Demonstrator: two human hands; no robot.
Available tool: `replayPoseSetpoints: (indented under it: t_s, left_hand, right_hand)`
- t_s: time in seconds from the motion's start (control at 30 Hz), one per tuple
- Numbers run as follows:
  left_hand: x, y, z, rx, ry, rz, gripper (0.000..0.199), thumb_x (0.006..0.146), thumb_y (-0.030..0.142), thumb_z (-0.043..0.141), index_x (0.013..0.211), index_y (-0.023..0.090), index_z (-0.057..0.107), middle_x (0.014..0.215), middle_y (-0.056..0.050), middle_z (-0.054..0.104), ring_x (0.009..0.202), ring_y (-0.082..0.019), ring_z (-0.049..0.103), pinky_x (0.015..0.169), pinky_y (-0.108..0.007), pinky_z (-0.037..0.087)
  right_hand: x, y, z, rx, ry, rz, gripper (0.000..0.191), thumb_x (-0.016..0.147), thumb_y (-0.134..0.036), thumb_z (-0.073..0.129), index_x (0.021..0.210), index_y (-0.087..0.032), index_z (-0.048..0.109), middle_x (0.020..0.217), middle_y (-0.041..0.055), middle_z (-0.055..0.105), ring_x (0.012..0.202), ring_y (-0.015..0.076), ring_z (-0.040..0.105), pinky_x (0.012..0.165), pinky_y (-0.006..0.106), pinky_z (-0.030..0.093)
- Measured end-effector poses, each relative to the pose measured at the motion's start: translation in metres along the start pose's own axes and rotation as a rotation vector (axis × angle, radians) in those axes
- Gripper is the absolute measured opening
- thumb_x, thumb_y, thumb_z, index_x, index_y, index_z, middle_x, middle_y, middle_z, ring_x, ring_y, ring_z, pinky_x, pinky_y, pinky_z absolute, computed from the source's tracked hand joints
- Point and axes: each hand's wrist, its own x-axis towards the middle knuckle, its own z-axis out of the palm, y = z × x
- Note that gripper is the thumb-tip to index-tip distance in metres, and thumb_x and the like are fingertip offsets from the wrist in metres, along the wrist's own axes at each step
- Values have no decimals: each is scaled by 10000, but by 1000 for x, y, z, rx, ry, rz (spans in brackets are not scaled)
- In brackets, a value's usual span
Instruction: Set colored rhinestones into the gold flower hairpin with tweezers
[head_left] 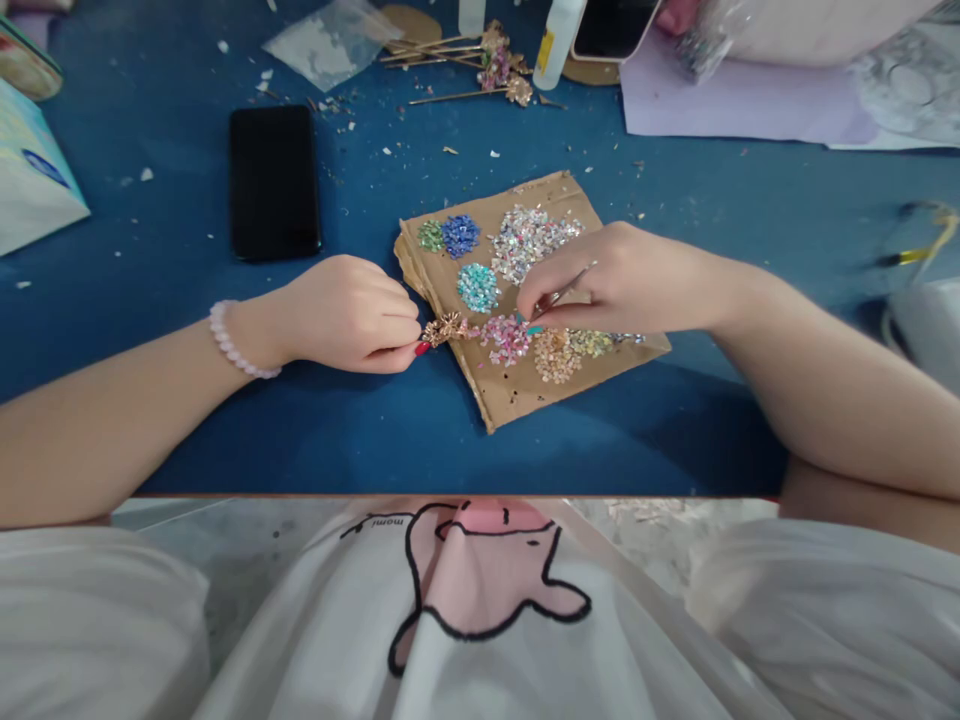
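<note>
My left hand (360, 315) is closed on a gold flower ornament (445, 329), held at the left edge of a cardboard piece (517, 405). My right hand (592, 285) pinches thin metal tweezers (570, 287), their tips hidden by my fingers near a pile of pink chips (506, 338). On the cardboard also lie silver chips (525, 238), turquoise chips (478, 287), blue chips (460, 235), green chips (431, 236) and peach chips (556, 357). Yellowish chips (591, 343) lie partly below my right hand.
A black phone (274, 183) lies left of the cardboard. Behind are gold hairpins (499, 70), a plastic bag (330, 45), a white bottle (558, 45) and another phone (613, 28). Purple paper (720, 105) is at back right, a tissue pack (37, 180) at far left.
</note>
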Motion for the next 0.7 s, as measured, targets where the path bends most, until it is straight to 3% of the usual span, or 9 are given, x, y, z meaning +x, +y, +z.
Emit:
replayPoseSetpoints:
  t_s: [0.23, 0.47, 0.7]
  left_hand:
    - [0, -1, 0, -20, -2, 4, 448, 1053, 200, 447, 606, 218, 430, 574, 20, 486, 545, -136, 427, 605, -304, 345]
    - [2, -1, 2, 60, 82, 76, 445, 1048, 182, 464, 607, 229, 438, 571, 24, 495, 542, -146, 420, 582, -294, 367]
    - [2, -1, 2, 21, 50, 43, 436, 1036, 170, 469, 606, 227, 427, 568, 23, 491, 543, -148, 415, 584, -298, 361]
  right_hand:
    - [1, 0, 2, 5, 1, -4, 266, 1114, -331, 512, 1097, -216, 752, 1036, 30, 802, 903, 184, 732, 874, 352, 552]
    - [3, -1, 5, 38, 2, 3, 266, 1113, -336, 505, 1136, -220, 744, 1037, 33, 795, 913, 192, 724, 924, 354, 536]
    - [5, -2, 5, 48, -4, -8, 279, 1110, -332, 501, 1090, -219, 755, 1033, 48, 804, 898, 187, 722, 861, 340, 531]
